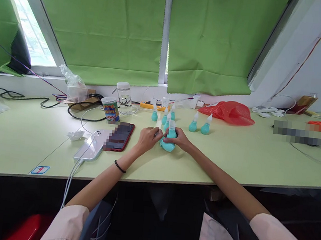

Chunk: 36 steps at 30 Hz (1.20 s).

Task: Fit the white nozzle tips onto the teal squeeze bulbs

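My right hand (180, 138) is wrapped round a teal squeeze bulb (171, 133) with a clear collar on top, which looks like a nasal aspirator. The bulb stands upright just above the table, with a teal part (168, 147) below it whose outline I cannot fully make out. Close by on its left, my left hand (147, 138) has its fingers pinched together. What those fingers hold, if anything, is too small to tell. Behind the hands stand several teal bulbs with clear pointed tips, among them one bulb (154, 115) at the left and another bulb (205, 128) at the right.
Left of my hands lie a white phone (88, 148) on a cable and a dark phone (124, 137) with a red edge. Farther back are a printed tub (110, 109), a lidded clear jar (123, 97) and black cables. A red plastic bag (230, 113) lies at back right.
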Each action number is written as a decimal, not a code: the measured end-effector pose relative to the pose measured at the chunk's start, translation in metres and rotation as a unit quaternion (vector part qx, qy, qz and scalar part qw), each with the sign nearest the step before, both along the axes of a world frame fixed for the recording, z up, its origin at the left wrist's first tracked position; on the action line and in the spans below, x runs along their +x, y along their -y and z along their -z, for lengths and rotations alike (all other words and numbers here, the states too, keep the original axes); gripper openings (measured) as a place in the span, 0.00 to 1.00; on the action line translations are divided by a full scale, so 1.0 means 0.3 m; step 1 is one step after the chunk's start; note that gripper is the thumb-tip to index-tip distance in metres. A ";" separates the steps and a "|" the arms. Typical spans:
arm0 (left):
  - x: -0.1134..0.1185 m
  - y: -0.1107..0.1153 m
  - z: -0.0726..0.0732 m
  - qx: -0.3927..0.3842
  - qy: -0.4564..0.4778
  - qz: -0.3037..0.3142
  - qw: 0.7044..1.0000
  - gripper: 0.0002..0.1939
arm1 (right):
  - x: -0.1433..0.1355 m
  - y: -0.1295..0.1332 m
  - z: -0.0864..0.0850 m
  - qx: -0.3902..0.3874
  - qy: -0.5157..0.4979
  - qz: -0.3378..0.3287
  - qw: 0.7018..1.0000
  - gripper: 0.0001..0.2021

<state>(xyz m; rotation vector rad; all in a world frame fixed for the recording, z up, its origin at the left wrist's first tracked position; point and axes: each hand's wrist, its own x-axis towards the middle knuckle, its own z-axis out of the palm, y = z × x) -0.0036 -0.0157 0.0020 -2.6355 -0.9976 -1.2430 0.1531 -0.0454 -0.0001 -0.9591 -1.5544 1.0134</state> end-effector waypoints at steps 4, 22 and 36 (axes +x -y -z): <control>-0.006 0.010 0.002 0.074 -0.014 -0.032 0.997 0.17 | 0.011 0.003 -0.003 -0.070 -0.034 -0.051 0.996 0.22; 0.010 0.022 0.017 0.012 -0.039 0.083 0.996 0.25 | 0.007 0.028 -0.017 -0.052 0.049 -0.155 0.985 0.15; 0.047 0.048 0.000 -0.270 0.137 0.146 0.942 0.25 | 0.040 0.017 -0.041 -0.003 0.131 -0.236 0.963 0.17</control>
